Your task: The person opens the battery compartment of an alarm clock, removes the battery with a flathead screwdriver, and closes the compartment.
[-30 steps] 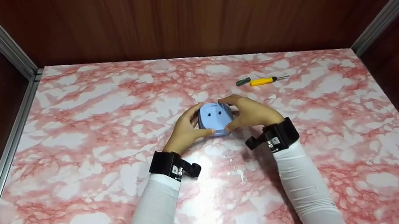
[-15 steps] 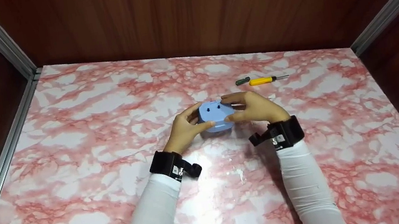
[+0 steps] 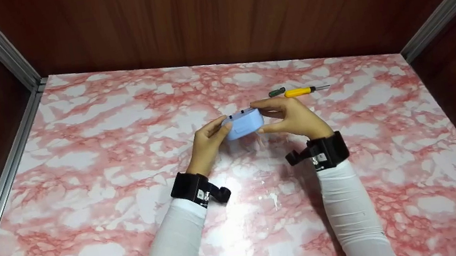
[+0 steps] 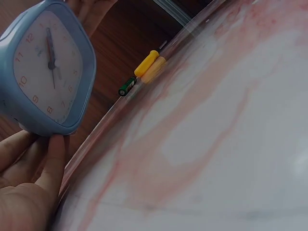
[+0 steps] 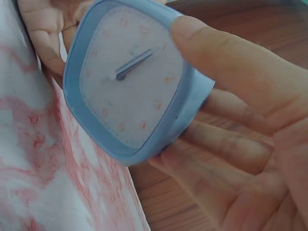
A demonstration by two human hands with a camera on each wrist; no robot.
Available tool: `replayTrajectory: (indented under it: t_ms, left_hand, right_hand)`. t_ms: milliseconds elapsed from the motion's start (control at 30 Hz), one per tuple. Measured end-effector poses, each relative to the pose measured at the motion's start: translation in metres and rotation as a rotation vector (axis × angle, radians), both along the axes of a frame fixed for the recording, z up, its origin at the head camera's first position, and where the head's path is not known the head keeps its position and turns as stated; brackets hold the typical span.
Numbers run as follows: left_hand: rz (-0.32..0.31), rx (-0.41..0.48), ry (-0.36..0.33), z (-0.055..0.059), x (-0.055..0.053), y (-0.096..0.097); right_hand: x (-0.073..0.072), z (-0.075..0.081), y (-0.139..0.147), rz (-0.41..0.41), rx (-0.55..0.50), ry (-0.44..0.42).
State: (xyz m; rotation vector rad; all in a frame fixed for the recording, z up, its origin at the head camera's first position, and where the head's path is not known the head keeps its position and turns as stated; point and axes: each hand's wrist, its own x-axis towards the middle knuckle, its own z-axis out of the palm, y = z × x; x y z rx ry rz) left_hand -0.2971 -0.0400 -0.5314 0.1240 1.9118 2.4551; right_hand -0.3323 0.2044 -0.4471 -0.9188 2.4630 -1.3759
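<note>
A light blue alarm clock (image 3: 245,124) is held between both hands above the table. In the head view its side is toward me, with two black knobs on the back along its upper edge. My left hand (image 3: 205,147) grips one end, thumb against the side; my right hand (image 3: 297,117) grips the other end between thumb and fingers. Both wrist views show the white dial with orange numerals on the clock (image 5: 130,82). In the left wrist view, left-hand fingers (image 4: 53,161) touch the clock's lower corner.
Beyond the right hand, a green battery (image 3: 277,92) lies beside a yellow-handled screwdriver (image 3: 300,92) on the red-and-white marbled table (image 3: 135,234). Dark wood panels (image 3: 210,16) stand at the back and sides.
The clock has tipped from showing its back to showing its side and has risen slightly. My right hand has moved a little up and right; both hands still hold the clock.
</note>
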Motion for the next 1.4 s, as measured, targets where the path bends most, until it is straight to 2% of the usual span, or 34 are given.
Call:
replayTrajectory:
  t_ms: [133, 367, 600, 833, 967, 1067, 1233, 1400]
  left_hand:
    - [0.009, -0.008, 0.008, -0.001, 0.000, 0.000]
    - [0.001, 0.010, 0.041, -0.002, -0.001, 0.001]
    - [-0.034, 0.058, 0.099, -0.003, -0.001, 0.002]
    - [-0.081, 0.192, 0.067, 0.000, -0.001, 0.000]
    - [-0.061, 0.120, 0.122, 0.001, -0.001, -0.001]
    - [-0.022, 0.068, 0.177, 0.002, -0.002, 0.000]
    - [0.035, 0.088, 0.230, 0.003, -0.002, 0.001]
    - [0.078, 0.101, 0.229, 0.003, -0.002, 0.001]
  right_hand:
    - [0.001, 0.000, -0.001, 0.000, -0.013, 0.030]
    - [0.004, -0.001, -0.003, -0.033, -0.079, 0.146]
    - [0.004, -0.004, -0.005, -0.111, -0.193, 0.121]
    - [0.002, -0.003, -0.006, -0.208, -0.140, 0.099]
    - [0.001, -0.003, -0.007, -0.261, -0.119, 0.059]
    - [0.000, -0.005, -0.008, -0.275, -0.160, 0.002]
    - [0.000, -0.008, -0.009, -0.268, -0.225, -0.105]
    - [-0.003, -0.011, -0.011, -0.264, -0.245, -0.184]
